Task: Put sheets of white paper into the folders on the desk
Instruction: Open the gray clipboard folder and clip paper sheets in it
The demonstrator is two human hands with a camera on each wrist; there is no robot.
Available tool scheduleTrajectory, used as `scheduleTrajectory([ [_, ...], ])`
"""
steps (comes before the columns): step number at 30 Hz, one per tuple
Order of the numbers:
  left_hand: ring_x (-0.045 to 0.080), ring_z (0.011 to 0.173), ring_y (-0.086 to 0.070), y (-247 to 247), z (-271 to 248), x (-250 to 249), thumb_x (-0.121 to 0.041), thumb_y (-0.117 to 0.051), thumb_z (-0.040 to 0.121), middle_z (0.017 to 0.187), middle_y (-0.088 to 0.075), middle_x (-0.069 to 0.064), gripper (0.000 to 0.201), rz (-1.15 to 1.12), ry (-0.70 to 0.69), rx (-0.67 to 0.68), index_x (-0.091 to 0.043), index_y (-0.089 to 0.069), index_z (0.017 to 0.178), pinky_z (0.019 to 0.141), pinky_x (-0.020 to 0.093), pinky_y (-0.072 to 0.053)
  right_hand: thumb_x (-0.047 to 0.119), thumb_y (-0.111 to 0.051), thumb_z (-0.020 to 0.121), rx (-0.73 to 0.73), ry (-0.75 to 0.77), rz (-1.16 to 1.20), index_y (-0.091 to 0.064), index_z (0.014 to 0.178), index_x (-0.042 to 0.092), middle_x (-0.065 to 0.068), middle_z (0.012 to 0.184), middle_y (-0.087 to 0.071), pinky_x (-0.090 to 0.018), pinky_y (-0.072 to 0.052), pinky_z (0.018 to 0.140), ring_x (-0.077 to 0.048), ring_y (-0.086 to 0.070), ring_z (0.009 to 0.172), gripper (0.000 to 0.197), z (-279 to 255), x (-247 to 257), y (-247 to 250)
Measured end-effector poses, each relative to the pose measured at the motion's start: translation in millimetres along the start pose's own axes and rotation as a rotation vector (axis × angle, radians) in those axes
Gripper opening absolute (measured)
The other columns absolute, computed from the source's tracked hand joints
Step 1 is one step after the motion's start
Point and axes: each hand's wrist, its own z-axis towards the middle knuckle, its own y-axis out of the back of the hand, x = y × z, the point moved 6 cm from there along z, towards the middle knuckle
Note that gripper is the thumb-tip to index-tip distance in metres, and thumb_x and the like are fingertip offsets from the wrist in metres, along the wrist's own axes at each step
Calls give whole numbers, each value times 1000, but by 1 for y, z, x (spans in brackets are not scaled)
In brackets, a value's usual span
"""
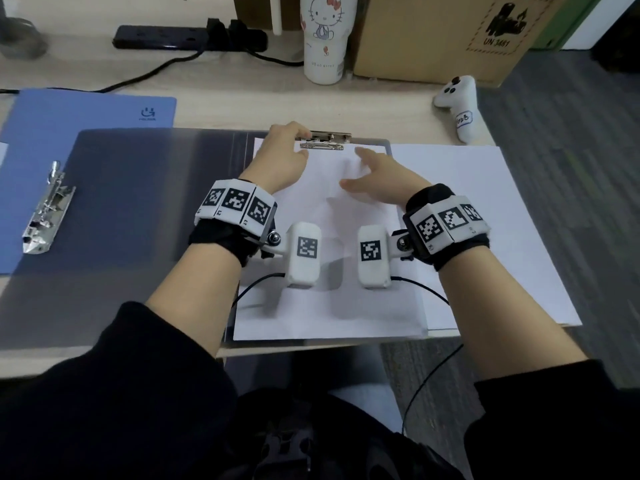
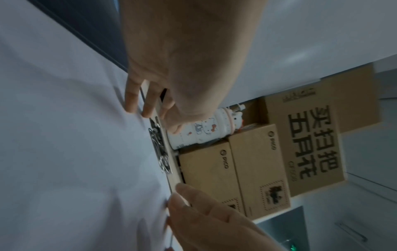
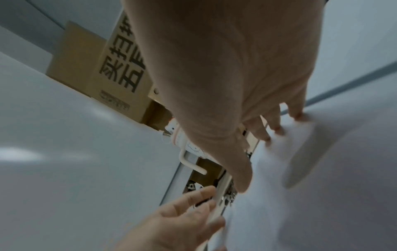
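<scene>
A dark grey folder (image 1: 138,202) lies open on the desk. On its right half lies a white sheet (image 1: 329,271), its top edge at the metal clip (image 1: 329,142). My left hand (image 1: 302,143) curls over the clip's left end, fingers behind it and thumb on the paper side, pinching it. My right hand (image 1: 360,168) lies open on the sheet just right of the clip, fingers spread. The left wrist view shows the clip (image 2: 160,149) on the sheet (image 2: 75,135) between both hands. In the right wrist view the fingertips (image 3: 277,130) press the paper.
A stack of white paper (image 1: 485,220) lies right of the folder, partly under it. A blue folder (image 1: 34,150) with its own metal clip (image 1: 45,209) lies at the left. Behind stand a cartoon-cat bottle (image 1: 323,39), a cardboard box (image 1: 433,36), a power strip (image 1: 173,38) and a white controller (image 1: 457,102).
</scene>
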Motion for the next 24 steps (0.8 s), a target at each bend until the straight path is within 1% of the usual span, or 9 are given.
scheduleTrajectory([
  [4,23,134,-39,-23,-31,-16,-17,-44,97,145,-41,7,35,51,-21,141,-15,-50,131,107,31,-32,29,-59,91,7,31,124,-35,145,14,-4,147,-39,-28,-32,106,-18,-38,135,61,-34,-17,-1],
  [8,21,135,-39,-51,-66,-33,-18,-44,98,144,-44,6,36,51,-60,277,-12,-50,133,110,31,-31,23,-62,89,-27,68,282,-44,139,13,-5,135,-54,-26,-40,101,-16,-49,127,53,-66,-42,-3],
  [11,19,135,-40,-71,-85,-44,-19,-44,98,143,-46,4,35,50,-97,342,-12,-51,132,111,31,-30,18,-62,90,-123,98,375,-50,134,13,-6,130,-58,-22,-46,94,-14,-57,116,46,-90,-60,0],
  [13,19,134,-42,-83,-94,-54,-19,-44,98,141,-49,4,34,58,-135,359,-12,-52,130,111,30,-31,15,-61,90,-224,108,415,-54,129,11,-7,123,-62,-16,-48,86,-13,-61,105,40,-103,-72,5],
  [14,19,133,-43,-91,-98,-60,-19,-44,98,140,-50,4,34,72,-156,362,-12,-53,130,110,29,-31,12,-60,90,-285,107,424,-56,127,9,-8,121,-64,-15,-48,85,-13,-62,103,37,-109,-78,7],
  [17,19,129,-46,-111,-108,-77,-16,-45,97,137,-53,6,32,94,-221,335,-12,-56,127,106,26,-32,9,-58,89,-469,80,340,-61,121,5,-10,118,-66,-20,-45,93,-16,-62,109,32,-124,-101,14],
  [20,19,118,-52,-127,-116,-92,-14,-49,93,129,-57,5,30,58,-268,298,-15,-61,120,97,22,-34,13,-55,90,-635,-19,190,-60,122,6,-8,126,-62,-22,-38,98,-22,-57,117,33,-140,-128,20],
  [22,20,120,-51,-137,-117,-99,-15,-52,91,126,-59,5,28,58,-302,296,-15,-64,117,102,25,-36,14,-53,90,-721,-132,151,-57,125,6,-11,131,-58,-28,-34,103,-26,-52,121,36,-150,-148,24],
  [24,20,121,-51,-147,-115,-104,-15,-53,90,124,-60,5,27,72,-313,293,-16,-65,114,105,30,-37,16,-53,89,-753,-244,87,-53,126,2,-15,133,-54,-40,-31,110,-30,-46,126,40,-156,-166,25],
])
